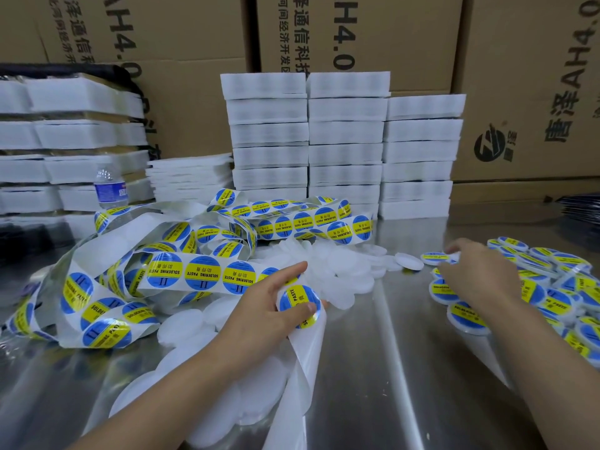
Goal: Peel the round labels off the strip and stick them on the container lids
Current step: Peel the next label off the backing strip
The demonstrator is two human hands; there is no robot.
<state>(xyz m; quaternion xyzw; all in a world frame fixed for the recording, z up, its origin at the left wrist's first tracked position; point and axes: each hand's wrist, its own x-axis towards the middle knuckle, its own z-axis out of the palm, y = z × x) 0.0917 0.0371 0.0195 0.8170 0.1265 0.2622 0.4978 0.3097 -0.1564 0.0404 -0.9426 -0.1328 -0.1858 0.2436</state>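
A long white backing strip (201, 274) with round blue-and-yellow "soldering paste" labels lies tangled across the left and middle of the metal table. My left hand (272, 303) grips the strip at center, thumb pressed on one label (297, 303); the bare peeled strip hangs down below it. Plain white round lids (344, 271) are heaped in the middle. At the right lies a pile of labelled lids (552, 297). My right hand (477, 271) reaches over that pile, fingertips on a labelled lid (435, 257) at its far edge.
Stacks of white foam trays (344, 141) stand behind the work area, with more at the left (65, 141). A water bottle (110, 190) stands at the left. Cardboard boxes (519, 92) form the back wall. Bare shiny table (406, 368) lies between my arms.
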